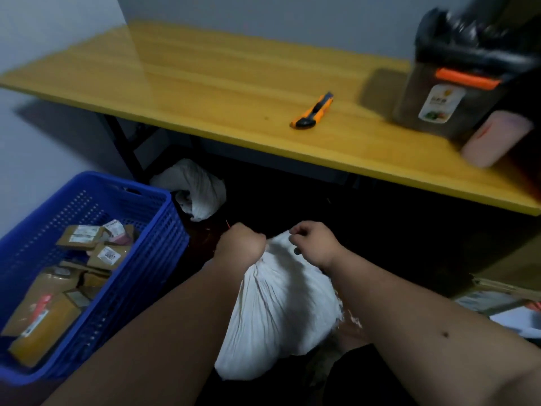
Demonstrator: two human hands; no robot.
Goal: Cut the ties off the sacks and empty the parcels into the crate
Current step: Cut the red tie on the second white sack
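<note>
Fingers of left hand [241, 240] and right hand [314, 240] pinched closed on white sack [281, 303] neck, crate [152, 253] left.

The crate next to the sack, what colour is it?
Blue: the perforated plastic crate, seen in the head view.

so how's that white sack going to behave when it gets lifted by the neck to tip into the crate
The white sack is creased woven cloth gathered at the top, so it will probably sag and swing rather than hold shape. Its bulging body suggests some weight low down. With both the left hand and right hand pinching the neck, the cloth looks easy to grip.
</note>
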